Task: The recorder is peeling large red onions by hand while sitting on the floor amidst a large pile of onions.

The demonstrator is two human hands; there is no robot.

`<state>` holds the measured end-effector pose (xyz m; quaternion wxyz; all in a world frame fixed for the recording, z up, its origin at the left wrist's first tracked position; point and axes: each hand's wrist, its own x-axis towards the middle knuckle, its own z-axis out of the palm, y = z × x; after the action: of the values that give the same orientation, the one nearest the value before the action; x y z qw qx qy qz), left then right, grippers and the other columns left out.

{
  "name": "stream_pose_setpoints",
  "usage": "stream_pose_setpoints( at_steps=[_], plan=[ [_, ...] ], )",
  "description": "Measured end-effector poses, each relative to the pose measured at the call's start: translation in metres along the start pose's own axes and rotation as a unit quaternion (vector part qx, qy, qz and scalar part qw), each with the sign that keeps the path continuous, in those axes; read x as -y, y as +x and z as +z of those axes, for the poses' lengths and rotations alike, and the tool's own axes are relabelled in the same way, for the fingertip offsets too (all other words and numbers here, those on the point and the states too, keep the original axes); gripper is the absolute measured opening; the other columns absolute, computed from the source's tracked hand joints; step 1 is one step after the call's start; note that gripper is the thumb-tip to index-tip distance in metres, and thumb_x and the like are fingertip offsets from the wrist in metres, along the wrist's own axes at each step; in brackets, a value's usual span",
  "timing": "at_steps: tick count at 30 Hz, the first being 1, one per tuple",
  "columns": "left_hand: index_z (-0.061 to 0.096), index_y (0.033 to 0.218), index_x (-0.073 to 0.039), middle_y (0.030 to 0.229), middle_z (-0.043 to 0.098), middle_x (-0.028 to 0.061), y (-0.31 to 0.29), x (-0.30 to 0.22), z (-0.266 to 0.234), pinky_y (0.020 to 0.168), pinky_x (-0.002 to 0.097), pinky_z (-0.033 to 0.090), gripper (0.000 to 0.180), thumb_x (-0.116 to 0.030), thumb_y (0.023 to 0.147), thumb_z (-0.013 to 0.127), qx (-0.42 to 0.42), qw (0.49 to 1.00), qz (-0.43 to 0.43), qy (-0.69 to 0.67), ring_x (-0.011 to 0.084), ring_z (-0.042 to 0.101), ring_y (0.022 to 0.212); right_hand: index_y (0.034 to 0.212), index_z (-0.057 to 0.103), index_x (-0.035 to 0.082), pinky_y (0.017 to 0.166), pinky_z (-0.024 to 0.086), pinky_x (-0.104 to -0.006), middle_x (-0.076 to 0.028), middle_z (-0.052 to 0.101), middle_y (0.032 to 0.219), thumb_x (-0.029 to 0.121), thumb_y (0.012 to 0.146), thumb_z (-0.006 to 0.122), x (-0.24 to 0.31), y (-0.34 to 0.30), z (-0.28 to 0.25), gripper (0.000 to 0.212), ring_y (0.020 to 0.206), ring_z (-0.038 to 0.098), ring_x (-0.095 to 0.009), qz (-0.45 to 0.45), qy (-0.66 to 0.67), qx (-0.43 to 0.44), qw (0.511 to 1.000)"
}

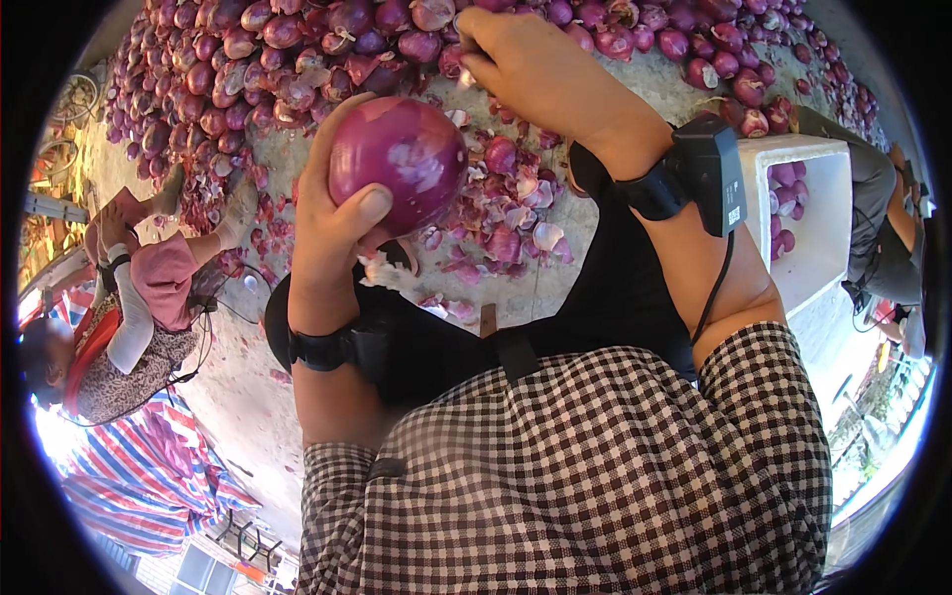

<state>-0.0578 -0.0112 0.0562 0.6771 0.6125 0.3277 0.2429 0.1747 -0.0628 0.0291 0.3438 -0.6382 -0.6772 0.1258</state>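
My left hand [332, 203] is closed around a big, smooth red onion [402, 164], its thumb pressed against the near side. Held up close, the onion looks shiny purple with paler patches. My right hand [531, 64] is stretched out ahead, at the near edge of a heap of red onions [297, 59]. Its fingers are curled together, and a small whitish bit shows by the fingertips; what they grip I cannot make out. Below and between my hands, loose onion skins [506, 213] are scattered over the concrete floor. Each wrist has a black strap.
On my right stands a white foam box [808, 218] with several purple onions inside. A person [144, 297] sits at my left, and another person [888, 218] sits beyond the box. A striped red, white and blue sheet [154, 471] lies at the lower left.
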Motion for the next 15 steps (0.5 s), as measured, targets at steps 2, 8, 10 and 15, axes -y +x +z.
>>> stream_pose_setpoints(
  at_steps=[2,8,10,15],
  plan=[
    [0.041,0.132,0.002,0.118,0.055,0.0173,-0.002,-0.005,0.002,0.091,0.0386,0.049,0.09,-0.047,0.065,0.074,-0.001,0.999,-0.014,-0.049,0.0256,0.058,0.106,0.098,0.057,0.001,0.067,0.049,-0.035,-0.016,0.063,0.085,0.018,0.091,0.057,-0.009,-0.007,0.005,0.019,0.078,0.062,-0.03,-0.016,-0.046,0.014,0.999],
    [0.038,0.133,0.003,0.121,0.054,0.0179,-0.002,-0.001,0.003,0.092,0.0383,0.049,0.089,-0.047,0.068,0.073,-0.051,0.99,-0.028,-0.128,0.0262,0.059,0.107,0.113,0.059,0.002,0.075,0.05,-0.0298,-0.01,0.064,0.097,0.023,0.09,0.06,0.018,0.001,-0.006,0.031,0.09,0.062,-0.017,0.047,0.278,0.076,0.957],
    [0.038,0.133,0.003,0.121,0.054,0.0176,0.0,0.002,0.0,0.092,0.0383,0.049,0.088,-0.045,0.069,0.073,-0.045,0.99,-0.023,-0.131,0.026,0.059,0.107,0.117,0.059,0.001,0.078,0.05,-0.0286,-0.009,0.064,0.097,0.026,0.088,0.063,0.027,0.002,-0.005,0.038,0.093,0.061,-0.014,0.049,0.368,0.089,0.924],
    [0.04,0.133,0.001,0.12,0.054,0.0159,0.002,0.002,0.001,0.091,0.0372,0.049,0.082,-0.034,0.069,0.076,-0.041,0.997,-0.006,-0.07,0.0246,0.058,0.106,0.12,0.057,0.0,0.079,0.051,-0.0303,-0.013,0.065,0.098,0.03,0.083,0.067,0.039,0.003,-0.012,0.049,0.093,0.062,-0.017,0.087,0.301,0.156,0.937]
  ],
)
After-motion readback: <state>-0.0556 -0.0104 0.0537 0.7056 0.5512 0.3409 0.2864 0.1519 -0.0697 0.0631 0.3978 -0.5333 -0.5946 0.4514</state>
